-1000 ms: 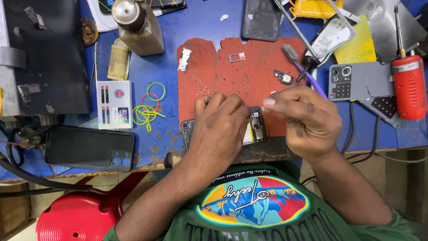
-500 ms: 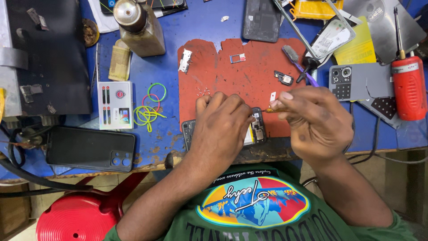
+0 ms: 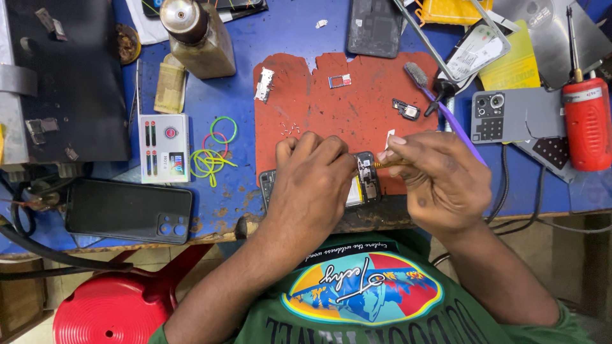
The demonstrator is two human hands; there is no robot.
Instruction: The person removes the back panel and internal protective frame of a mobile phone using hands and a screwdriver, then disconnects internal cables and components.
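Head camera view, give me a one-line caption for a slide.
Left hand steadies an opened phone on a red mat while right hand applies a thin tool.

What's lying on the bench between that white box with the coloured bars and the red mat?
In the head view, a loose bunch of rubber bands, green, yellow and pink, lies on the blue bench between the white box and the red mat.

a small white box (image 3: 164,148) with red and green bars lies left of the red mat (image 3: 331,108), beside coloured bands (image 3: 213,146).
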